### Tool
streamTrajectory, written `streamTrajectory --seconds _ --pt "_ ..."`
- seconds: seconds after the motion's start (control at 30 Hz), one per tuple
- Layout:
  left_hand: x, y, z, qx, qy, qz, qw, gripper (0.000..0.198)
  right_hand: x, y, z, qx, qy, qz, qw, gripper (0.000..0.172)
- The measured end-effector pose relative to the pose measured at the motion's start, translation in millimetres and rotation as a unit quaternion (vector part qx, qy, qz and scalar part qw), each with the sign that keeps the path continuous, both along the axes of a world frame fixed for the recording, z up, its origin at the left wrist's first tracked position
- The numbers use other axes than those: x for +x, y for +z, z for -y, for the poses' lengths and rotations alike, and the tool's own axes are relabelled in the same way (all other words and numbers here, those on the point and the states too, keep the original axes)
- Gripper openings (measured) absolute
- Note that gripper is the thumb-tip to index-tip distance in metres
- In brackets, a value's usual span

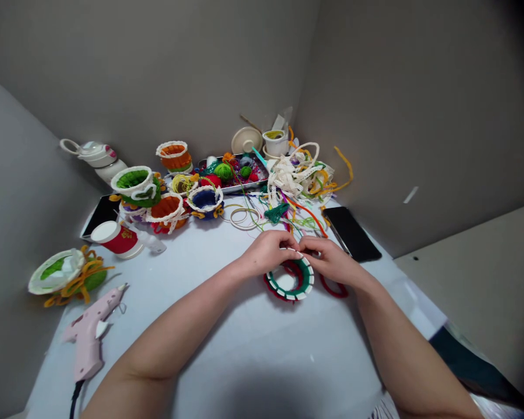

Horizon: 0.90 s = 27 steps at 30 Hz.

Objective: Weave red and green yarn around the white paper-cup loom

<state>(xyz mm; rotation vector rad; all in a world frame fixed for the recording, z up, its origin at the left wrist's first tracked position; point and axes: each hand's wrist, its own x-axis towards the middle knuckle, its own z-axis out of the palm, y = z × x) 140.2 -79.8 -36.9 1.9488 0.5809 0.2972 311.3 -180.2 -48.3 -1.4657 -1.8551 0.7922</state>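
Note:
In front of me on the table stands a small woven paper cup (308, 280), with green and red yarn wound around its slit white rim. My left hand (268, 253) is closed on its far left edge, thumb at the rim. The fingers of my right hand (332, 260) are pinched together at the far right of the same rim. What they pinch is too small to make out. A loop of thick red yarn (335, 292) lies on the table just under my right hand.
A pink glue gun (89, 337) with a black cord lies at left, near a green woven basket (56, 273) and a red-and-white paper cup (120, 240). Several yarn baskets (168, 212), a tray (244, 186) of yarn balls and white lace trim (294, 171) fill the back. A phone (353, 234) lies right.

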Motion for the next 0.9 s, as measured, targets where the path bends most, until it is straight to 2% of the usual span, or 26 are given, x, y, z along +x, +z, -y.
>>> streamTrajectory --seconds 0.2,0.4,0.67,0.9 --pt "-3 -2.1 -5 0.010 0.025 -0.039 0.999 0.018 13 4.3 5 -0.003 -0.035 0.012 0.999 0.021" --pt "-2 -2.3 -3 0.013 0.036 -0.052 0.998 0.018 11 7.6 8 0.053 -0.049 0.001 0.997 0.018" --pt "-2 -4.4 -4 0.022 0.038 -0.057 0.997 0.019 5 11.6 12 0.128 -0.004 0.046 0.991 0.009" --pt "-3 -5.0 -5 0.024 0.037 -0.051 0.998 0.020 16 13.8 14 0.104 -0.018 0.066 0.992 0.013"
